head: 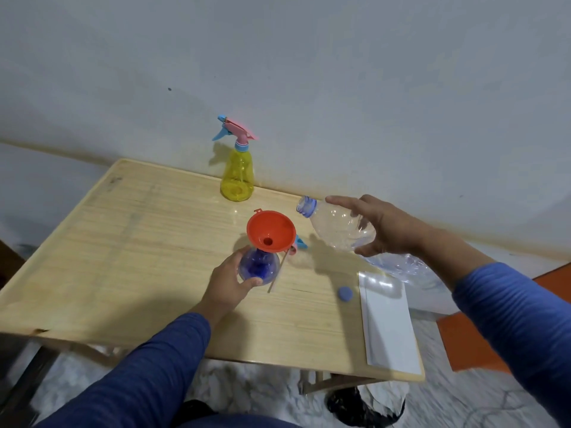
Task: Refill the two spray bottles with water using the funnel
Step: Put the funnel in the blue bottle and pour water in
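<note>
Wooden table [129,242] against a pale wall: left hand [228,284] grips the blue bottle [258,267] under the funnel [270,231]; right hand [383,227] holds the tilted water bottle [336,225] beside the funnel, not yet pouring; behind the funnel, the yellow bottle [237,177] waits, sprayer on

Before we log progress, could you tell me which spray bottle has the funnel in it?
The blue spray bottle, held by the left hand; the yellow one keeps its sprayer.

Home room: wooden folding table [129,242], plain painted wall [340,72], marble floor [247,387].
</note>
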`<state>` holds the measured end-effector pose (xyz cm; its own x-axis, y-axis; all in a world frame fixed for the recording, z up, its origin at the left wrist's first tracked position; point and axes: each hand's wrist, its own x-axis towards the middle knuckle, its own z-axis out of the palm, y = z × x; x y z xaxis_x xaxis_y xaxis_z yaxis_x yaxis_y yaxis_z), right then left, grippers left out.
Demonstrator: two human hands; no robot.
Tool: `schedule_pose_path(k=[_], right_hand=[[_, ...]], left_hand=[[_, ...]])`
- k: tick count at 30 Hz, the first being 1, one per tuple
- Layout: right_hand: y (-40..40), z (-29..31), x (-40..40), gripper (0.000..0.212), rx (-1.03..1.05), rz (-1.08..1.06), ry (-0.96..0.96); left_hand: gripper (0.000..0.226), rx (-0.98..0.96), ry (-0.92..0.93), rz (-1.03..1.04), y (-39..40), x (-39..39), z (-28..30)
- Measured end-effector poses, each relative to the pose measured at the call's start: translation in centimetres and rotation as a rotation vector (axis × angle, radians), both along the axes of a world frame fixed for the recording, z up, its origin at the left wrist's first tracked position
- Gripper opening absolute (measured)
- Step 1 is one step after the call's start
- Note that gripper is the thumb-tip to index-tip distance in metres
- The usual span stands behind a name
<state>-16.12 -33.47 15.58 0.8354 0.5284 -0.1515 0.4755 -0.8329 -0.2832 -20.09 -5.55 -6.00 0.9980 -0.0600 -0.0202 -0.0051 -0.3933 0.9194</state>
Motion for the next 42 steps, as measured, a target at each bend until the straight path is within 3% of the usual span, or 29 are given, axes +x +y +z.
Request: schedule_pose_path(k=[9, 24, 35, 42], right_hand=[[0.2, 0.1, -0.5, 0.116, -0.194, 0.007, 0.016], [1.2, 0.5, 0.4, 0.115, -0.348, 0.072, -0.014], [1.5, 0.6, 0.8, 0.118, -0.378, 0.107, -0.044], [1.2, 0.4, 0.8, 0.116, -0.273, 0.088, -0.044]], left_hand=[[0.073, 0.008, 0.023, 0.011, -0.1, 0.1, 0.0], [0.074, 0.019, 0.035, 0.012, 0.0, 0.3, -0.5], [0.075, 0.029, 0.029, 0.013, 0.1, 0.2, -0.4], [0.067, -0.006, 0.018, 0.014, -0.2, -0.1, 0.4]])
